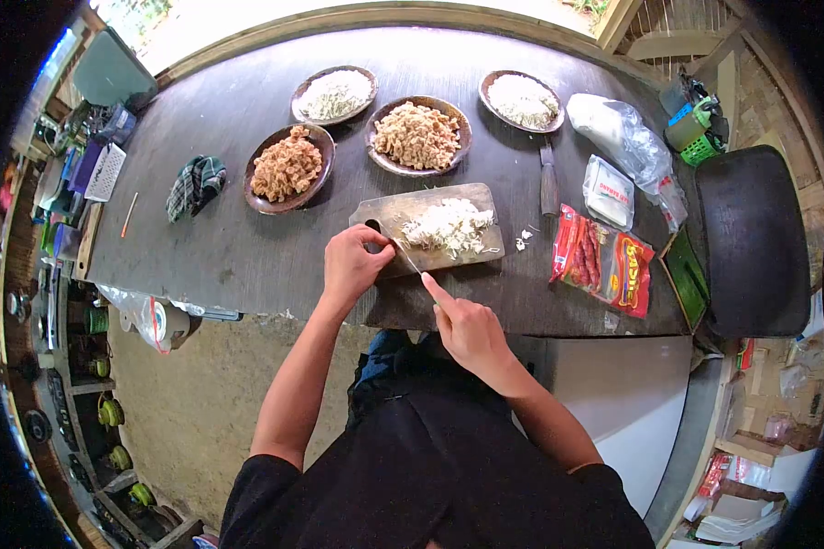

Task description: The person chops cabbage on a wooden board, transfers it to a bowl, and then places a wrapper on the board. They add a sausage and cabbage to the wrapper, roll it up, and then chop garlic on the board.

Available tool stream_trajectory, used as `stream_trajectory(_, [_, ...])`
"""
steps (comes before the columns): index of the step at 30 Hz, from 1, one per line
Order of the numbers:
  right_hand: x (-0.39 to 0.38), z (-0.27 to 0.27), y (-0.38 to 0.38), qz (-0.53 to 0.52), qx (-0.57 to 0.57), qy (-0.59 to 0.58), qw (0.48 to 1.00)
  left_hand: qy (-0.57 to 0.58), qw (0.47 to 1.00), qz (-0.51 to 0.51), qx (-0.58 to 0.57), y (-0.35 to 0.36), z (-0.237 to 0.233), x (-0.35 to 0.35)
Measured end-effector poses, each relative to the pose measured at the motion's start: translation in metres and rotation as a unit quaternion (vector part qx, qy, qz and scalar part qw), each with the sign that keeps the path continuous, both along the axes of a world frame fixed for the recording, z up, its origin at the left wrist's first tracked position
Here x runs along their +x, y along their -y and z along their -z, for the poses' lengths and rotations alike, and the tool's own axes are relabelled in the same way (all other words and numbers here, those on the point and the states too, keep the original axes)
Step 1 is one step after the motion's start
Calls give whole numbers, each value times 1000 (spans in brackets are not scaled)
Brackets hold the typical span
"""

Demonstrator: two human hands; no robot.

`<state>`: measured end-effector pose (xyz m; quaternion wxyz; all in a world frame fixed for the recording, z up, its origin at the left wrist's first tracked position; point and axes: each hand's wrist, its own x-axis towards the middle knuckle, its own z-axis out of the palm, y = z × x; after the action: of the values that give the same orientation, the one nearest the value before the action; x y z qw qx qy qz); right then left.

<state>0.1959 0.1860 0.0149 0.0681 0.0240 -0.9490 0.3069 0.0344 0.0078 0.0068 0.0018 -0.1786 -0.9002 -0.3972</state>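
My right hand [471, 331] is closed round the handle of a knife [410, 260], its index finger stretched along the back. The thin blade points up and left over the near edge of a wooden cutting board [439, 265]. Close to the knife tip, my left hand [357, 263] is closed in a pinch at the board's left side; what it holds is too small to make out. A heap of white chopped shreds [450, 227] lies on the board. A few small scraps [523, 239] have fallen on the table to its right.
Behind the board stand plates of brown fried pieces [417, 137] and pale shreds [522, 101]. A dark-handled utensil [548, 178], a red packet [601, 261], a white packet [608, 192] and a plastic bag [618, 137] lie right. A checked cloth [195, 188] lies left.
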Motion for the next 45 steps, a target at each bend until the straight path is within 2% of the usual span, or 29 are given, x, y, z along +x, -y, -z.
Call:
stream_trajectory(4, [-6, 5, 1, -4, -24, 2, 1000, 11, 1000, 1, 1, 0, -3, -1])
stream_trajectory(8, [-17, 6, 4, 2, 19, 14, 1000, 49, 999, -9, 10, 0, -5, 0])
stream_trajectory(11, [-15, 3, 3, 5, 27, 9, 1000, -18, 999, -5, -28, 3, 1, -1])
stream_trajectory(17, [-4, 0, -2, 13, 17, -3, 1000, -23, 997, -3, -75, 1, -3, 1])
stream_trajectory(34, [-9, 5, -5, 7, -8, -17, 1000, -5, 997, 1, -80, 0, -9, 0])
stream_trajectory(45, [-4, 0, 3, -6, 40, 22, 999, -6, 997, 5, -75, 0, -3, -1])
